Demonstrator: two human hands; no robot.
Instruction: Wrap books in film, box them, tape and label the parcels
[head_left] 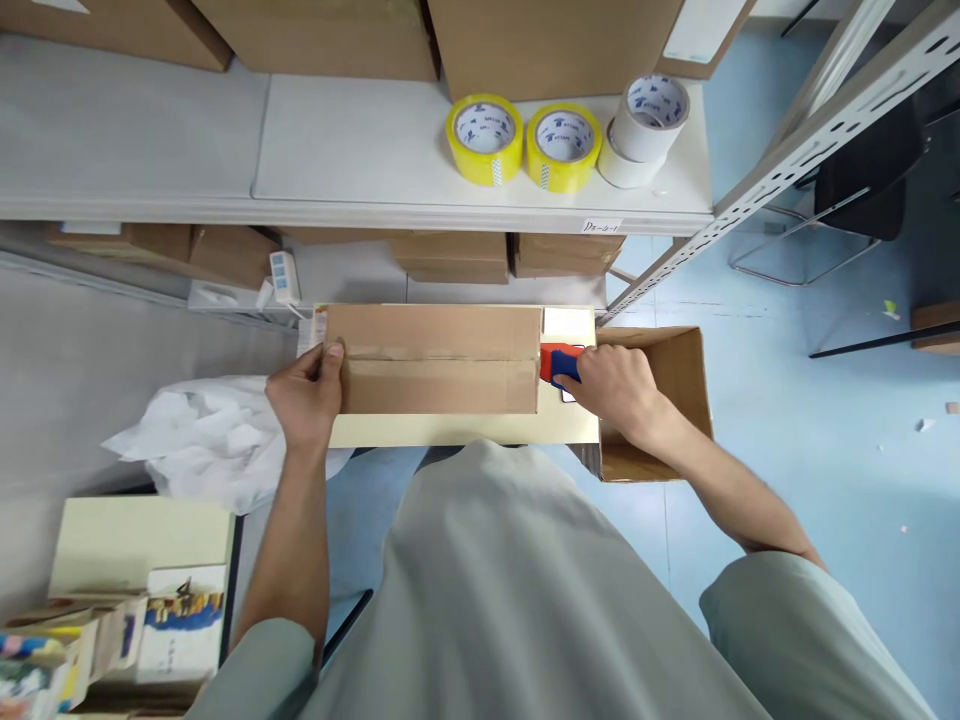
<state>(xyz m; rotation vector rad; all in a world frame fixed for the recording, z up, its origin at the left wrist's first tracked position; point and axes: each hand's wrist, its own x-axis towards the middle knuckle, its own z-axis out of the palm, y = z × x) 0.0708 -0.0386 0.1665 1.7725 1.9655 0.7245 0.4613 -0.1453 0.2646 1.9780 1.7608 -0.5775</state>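
Observation:
A long, narrow cardboard box [435, 385] lies across a pale yellow tabletop [465, 430] in front of me, with a seam running lengthwise along its top. My left hand [309, 392] pinches the left end of this box, thumb on top. At the opposite end, my right hand [616, 388] is closed around a red-and-blue hand tool [559, 364]; its red part is against or very near the box's right edge. The fingers hide much of the tool, so its exact kind is unclear. Partly covered beneath the right hand is a phone-like object [568, 396].
An open carton [686, 375] stands right of the tabletop. Yellow-edged tape rolls [486, 140] and white rolls [646, 130] sit on the shelf [360, 150] beyond. White plastic sheeting [217, 440] and a box of books [142, 540] are at left. A metal post [780, 190] rises right.

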